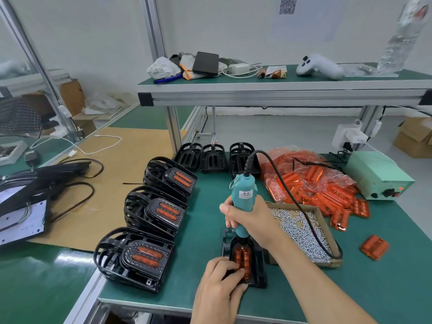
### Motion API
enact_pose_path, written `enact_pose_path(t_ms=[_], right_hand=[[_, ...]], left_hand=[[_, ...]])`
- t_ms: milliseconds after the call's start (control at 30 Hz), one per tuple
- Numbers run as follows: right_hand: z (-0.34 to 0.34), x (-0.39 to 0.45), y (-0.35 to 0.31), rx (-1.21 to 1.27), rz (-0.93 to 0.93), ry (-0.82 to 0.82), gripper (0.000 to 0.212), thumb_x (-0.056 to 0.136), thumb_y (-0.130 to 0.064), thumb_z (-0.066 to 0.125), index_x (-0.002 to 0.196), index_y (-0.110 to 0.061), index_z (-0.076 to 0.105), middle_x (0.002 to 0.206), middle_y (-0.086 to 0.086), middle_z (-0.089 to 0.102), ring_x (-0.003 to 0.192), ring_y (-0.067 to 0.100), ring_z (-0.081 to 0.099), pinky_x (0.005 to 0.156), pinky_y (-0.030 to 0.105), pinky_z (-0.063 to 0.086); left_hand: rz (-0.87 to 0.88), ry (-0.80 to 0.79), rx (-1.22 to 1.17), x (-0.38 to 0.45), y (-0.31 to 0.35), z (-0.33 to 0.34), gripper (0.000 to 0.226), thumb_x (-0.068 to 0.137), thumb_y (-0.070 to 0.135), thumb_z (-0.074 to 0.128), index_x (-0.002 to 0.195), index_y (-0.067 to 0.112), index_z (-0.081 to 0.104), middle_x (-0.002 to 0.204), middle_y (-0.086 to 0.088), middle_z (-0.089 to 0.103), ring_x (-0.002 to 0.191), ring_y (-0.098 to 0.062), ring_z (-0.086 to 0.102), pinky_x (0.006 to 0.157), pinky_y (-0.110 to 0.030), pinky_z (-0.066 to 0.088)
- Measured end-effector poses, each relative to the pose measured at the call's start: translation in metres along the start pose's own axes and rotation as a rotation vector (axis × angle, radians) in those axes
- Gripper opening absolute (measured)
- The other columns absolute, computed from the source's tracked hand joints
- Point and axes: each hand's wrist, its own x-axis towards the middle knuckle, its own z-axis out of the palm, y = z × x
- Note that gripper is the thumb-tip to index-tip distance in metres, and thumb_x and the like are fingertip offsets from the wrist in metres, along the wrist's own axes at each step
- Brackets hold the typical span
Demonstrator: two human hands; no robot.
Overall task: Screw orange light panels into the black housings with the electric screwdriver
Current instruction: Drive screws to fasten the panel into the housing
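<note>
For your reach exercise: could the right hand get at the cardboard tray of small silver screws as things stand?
Probably yes: the cardboard tray of small silver screws lies open-topped beside the right hand, nothing between, though that hand grips the teal electric screwdriver.

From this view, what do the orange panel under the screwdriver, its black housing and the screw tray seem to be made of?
Orange panel: likely translucent plastic; it glows and shines.
Black housing: probably moulded plastic, semi-gloss, like the ribbed finished ones beside it.
Screw tray: apparently brown cardboard, matte, with thin walls.
</note>
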Motion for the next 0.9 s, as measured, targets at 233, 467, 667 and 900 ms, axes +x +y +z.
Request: enact_pose_path(t_ms=[233,467,667,900], right_hand=[[-0.010,0.002,-0.019,0.146,-0.059,-0.048,0.035,0.091,-0.027,0.072,0.069,-0.005,0.056,0.056,0.008,0.053,0.063,0.029,0.059,0.076,0.040,0.054],[-0.050,-0.013,-0.029,0.888,-0.092,0.298,0.025,0.085,-0.033,0.080,0.075,-0.017,0.063,0.054,-0.002,0.046,0.059,0.016,0.049,0.057,0.024,0.045],[-0.089,-0.059,0.021,1.115,0.069,0.583,0.030,0.090,-0.042,0.066,0.072,-0.019,0.057,0.052,-0.007,0.038,0.061,0.010,0.042,0.051,0.019,0.039],[-0.097,-0.079,0.052,1.199,0.184,0.545,0.032,0.093,-0.043,0.061,0.073,-0.018,0.056,0.051,-0.008,0.035,0.054,0.006,0.041,0.048,0.017,0.039]], left_hand=[[0.006,0.011,0.009,0.002,0.001,-0.001,0.028,0.073,0.027,0.091,0.098,0.021,0.080,0.106,0.012,0.067,0.110,-0.009,0.053,0.084,-0.023,0.055],[-0.017,0.012,0.026,0.014,0.007,0.005,0.027,0.075,0.029,0.087,0.098,0.018,0.077,0.104,0.010,0.065,0.106,-0.012,0.055,0.087,-0.027,0.053],[-0.051,0.000,0.095,0.025,0.007,0.014,0.029,0.076,0.040,0.084,0.100,0.026,0.076,0.105,0.015,0.064,0.106,-0.012,0.056,0.086,-0.036,0.051],[-0.043,0.037,-0.004,0.064,0.018,0.012,0.006,0.092,0.038,0.065,0.097,0.037,0.069,0.098,0.025,0.060,0.102,-0.003,0.050,0.089,-0.029,0.033]])
